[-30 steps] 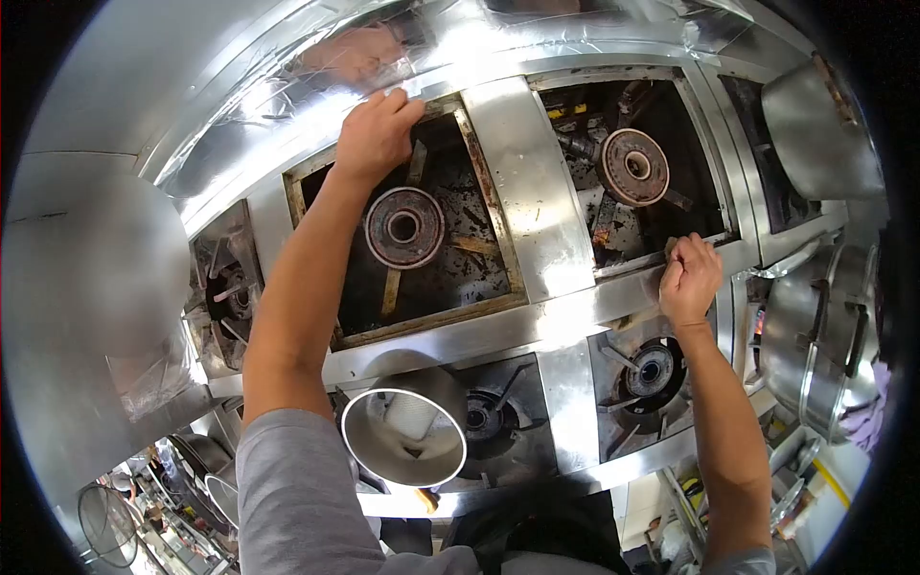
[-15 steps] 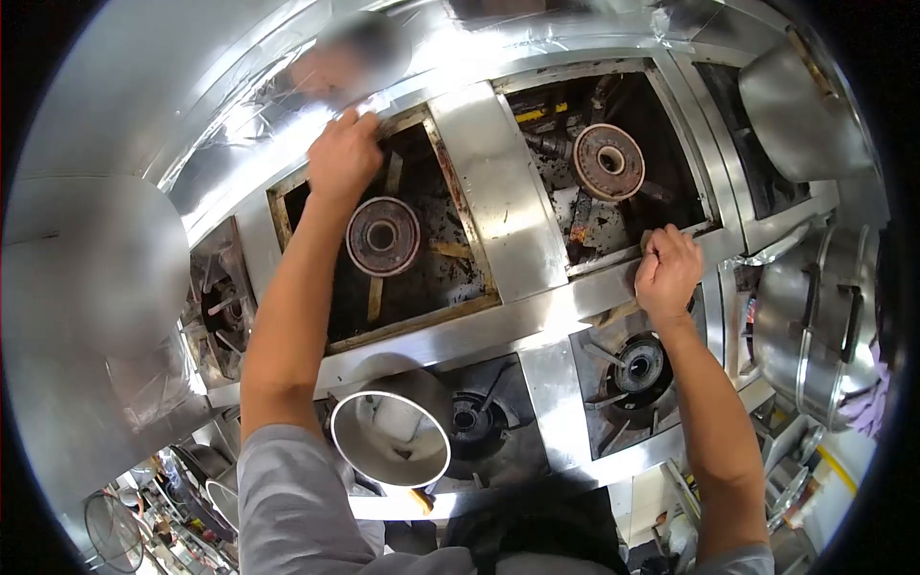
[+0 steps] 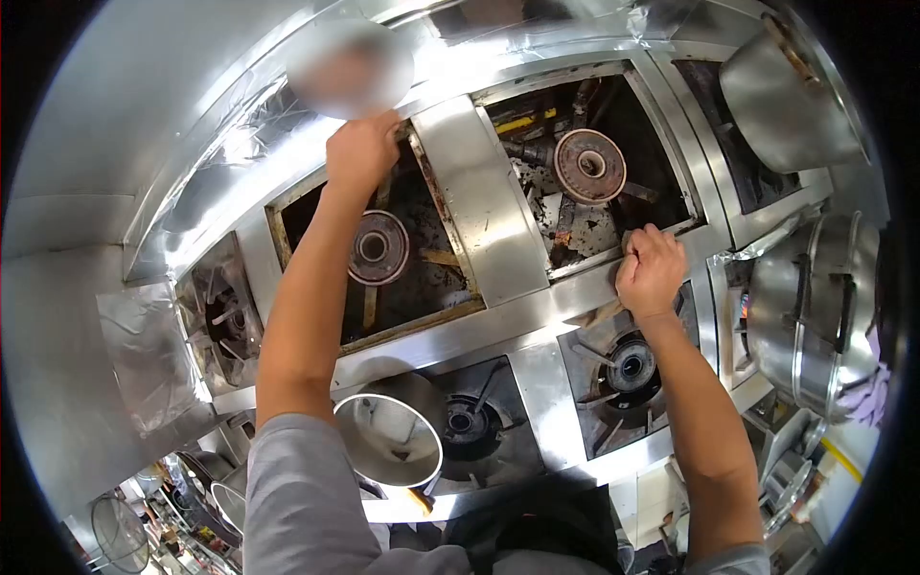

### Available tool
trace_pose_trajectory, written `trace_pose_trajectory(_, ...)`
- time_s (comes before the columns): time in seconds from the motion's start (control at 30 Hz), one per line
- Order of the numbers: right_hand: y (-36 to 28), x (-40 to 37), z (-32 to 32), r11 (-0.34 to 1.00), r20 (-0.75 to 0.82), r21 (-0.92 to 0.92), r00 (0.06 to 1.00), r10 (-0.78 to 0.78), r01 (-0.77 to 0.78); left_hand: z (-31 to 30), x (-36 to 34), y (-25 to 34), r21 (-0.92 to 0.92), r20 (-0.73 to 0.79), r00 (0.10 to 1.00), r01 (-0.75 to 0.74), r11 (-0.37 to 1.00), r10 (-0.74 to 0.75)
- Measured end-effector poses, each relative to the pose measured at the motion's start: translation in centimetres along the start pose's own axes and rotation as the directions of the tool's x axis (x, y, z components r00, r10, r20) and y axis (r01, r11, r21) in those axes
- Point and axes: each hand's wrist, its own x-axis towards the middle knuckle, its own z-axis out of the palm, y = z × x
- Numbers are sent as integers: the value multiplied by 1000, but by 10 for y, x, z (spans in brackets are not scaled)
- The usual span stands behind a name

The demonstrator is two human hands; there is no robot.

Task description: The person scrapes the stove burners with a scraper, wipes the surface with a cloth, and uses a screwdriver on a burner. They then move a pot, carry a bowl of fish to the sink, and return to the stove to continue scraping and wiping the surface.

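My left hand (image 3: 362,153) is closed at the back edge of the left burner well (image 3: 388,320). Whatever its fingers hold, if anything, is hidden from me. A round, rusty burner (image 3: 393,248) sits in that well, partly behind my forearm. My right hand (image 3: 654,273) is curled at the front rim of the right burner well (image 3: 585,267), and I cannot make out what is in its grip. Inside this well stands another round burner (image 3: 604,179), with dark debris and loose flakes around it.
A deep pot (image 3: 379,470) with a whitish block inside stands on the front range, beside a front burner (image 3: 462,420). Another burner (image 3: 632,364) lies below my right hand. Large steel pots (image 3: 791,105) line the right side. Foil (image 3: 144,355) covers part of the left wall.
My left hand has slid rightward along the back edge of the left well. The right hand stays at its rim. The whole view has shifted slightly.
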Motion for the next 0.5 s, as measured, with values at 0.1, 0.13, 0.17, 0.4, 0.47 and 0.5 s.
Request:
trace_pose_trajectory(0.1,-1,1,-1,1000,-22,8,1000,-2,3,18,4,0,-83,-122,992,7,997,-17)
trace_pose_trajectory(0.13,-2,-4,-1,1000,-11,15,1000,-1,1,17,11,17,-3,-125,992,8,1000,-8)
trace_pose_trajectory(0.17,0,-3,-1,1000,-5,7,1000,0,0,8,12,25,-1,-98,994,38,999,-38)
trace_pose_trajectory(0.4,0,0,3,1000,-25,27,1000,8,-8,-47,-95,-130,188,-92,987,145,971,-129)
trace_pose_trajectory(0.47,-1,-2,2,1000,-10,10,1000,18,-18,-57,-94,-131,300,18,991,121,946,-133)
trace_pose_trajectory(0.5,-1,-4,3,1000,-2,16,1000,14,-13,-46,-89,-123,202,-83,996,52,978,-36)
